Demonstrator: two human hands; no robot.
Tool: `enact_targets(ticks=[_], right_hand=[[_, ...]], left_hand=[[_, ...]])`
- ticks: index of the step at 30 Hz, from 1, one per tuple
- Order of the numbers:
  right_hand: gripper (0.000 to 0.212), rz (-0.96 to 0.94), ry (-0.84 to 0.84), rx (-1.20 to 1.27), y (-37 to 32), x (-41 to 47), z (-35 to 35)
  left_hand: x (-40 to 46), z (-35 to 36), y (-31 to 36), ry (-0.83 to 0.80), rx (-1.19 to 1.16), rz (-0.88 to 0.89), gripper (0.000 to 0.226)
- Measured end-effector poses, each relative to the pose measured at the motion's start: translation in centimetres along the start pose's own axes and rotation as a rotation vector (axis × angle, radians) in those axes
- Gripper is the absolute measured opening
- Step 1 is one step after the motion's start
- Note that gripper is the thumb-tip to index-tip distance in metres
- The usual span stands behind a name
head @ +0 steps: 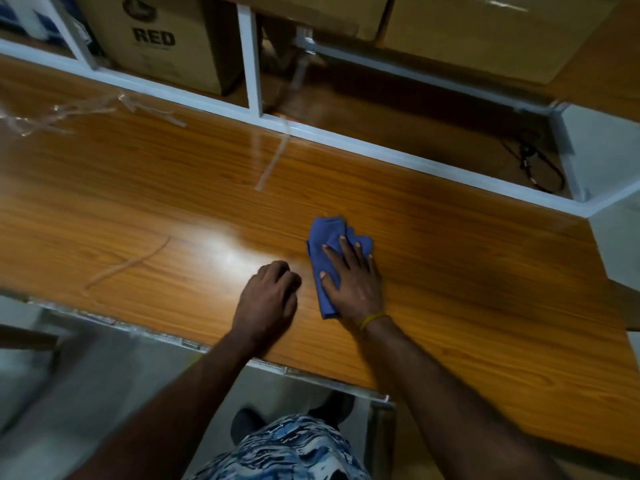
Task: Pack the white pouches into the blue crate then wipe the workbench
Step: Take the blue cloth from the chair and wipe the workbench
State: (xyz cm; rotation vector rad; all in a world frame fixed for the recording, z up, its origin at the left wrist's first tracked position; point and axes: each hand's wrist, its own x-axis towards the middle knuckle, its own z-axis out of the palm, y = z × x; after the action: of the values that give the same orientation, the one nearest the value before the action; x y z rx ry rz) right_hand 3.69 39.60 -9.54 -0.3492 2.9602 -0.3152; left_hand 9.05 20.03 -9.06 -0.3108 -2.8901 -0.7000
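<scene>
A wood-grain workbench [138, 202] runs slantwise across the frame, and just right of its centre lies a crumpled blue cloth [327, 237]. The right hand [353, 278] lies flat on the cloth with its fingers straight and spread fairly wide, palm down; the fingertips [343, 239] rest on the fabric, the cloth's bunched upper end sticks out beyond them toward the top of the frame, and a narrow strip of it shows along the thumb side, down to the wrist. The heel of the hand and the little-finger side seem to sit on or just past the cloth's right edge. A yellow band [374, 319] circles that wrist. Just left of the cloth, near but not touching it, the left hand [270, 299] rests on the bench top with its fingers curled under into a loose fist; nothing is visible in its grasp. Strips of clear tape [270, 164] lie on the wood in the upper middle, with more tangled clear plastic [52, 114] at the upper left and a thin curved strip [128, 263] at the left centre. A bright glare [221, 245] sits on the surface left of the hands. Behind the bench, a white metal frame [251, 60] holds cardboard boxes, one printed "RED" [156, 39], in the upper left. A black cable [533, 164] lies on the lower shelf at the upper right. Blue-and-white patterned clothing [287, 448] shows at the bottom centre.
</scene>
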Motion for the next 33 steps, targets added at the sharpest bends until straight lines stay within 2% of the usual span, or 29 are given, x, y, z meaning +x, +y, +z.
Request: enact_targets(ticks=[4,9,16,23,28,33], right_hand=[[0.059,0.177,0.121,0.015,-3.9,-3.0,1.8],[0.065,0.416,0.185,0.104,-8.6,-6.1,3.6],[0.063,0.649,0.221,0.145,-9.6,-4.5,3.7],[0.061,0.665,0.175,0.120,-7.3,1.1,2.0],[0.063,0.634,0.151,0.128,-5.0,6.7,1.0],[0.060,0.516,0.229,0.083,-3.8,12.9,0.8]], left_hand=[[-1.6,-1.0,-1.5,0.030,0.002,-0.041,0.015],[-2.3,-1.0,-2.9,0.081,-0.027,-0.109,0.017],[-1.6,-1.1,-2.8,0.073,-0.014,-0.146,0.016],[0.8,-1.0,-3.5,0.040,0.038,-0.144,0.018],[3.3,-1.3,-4.4,-0.036,0.101,-0.158,0.029],[6.0,-1.0,-5.7,-0.069,0.144,-0.167,0.037]])
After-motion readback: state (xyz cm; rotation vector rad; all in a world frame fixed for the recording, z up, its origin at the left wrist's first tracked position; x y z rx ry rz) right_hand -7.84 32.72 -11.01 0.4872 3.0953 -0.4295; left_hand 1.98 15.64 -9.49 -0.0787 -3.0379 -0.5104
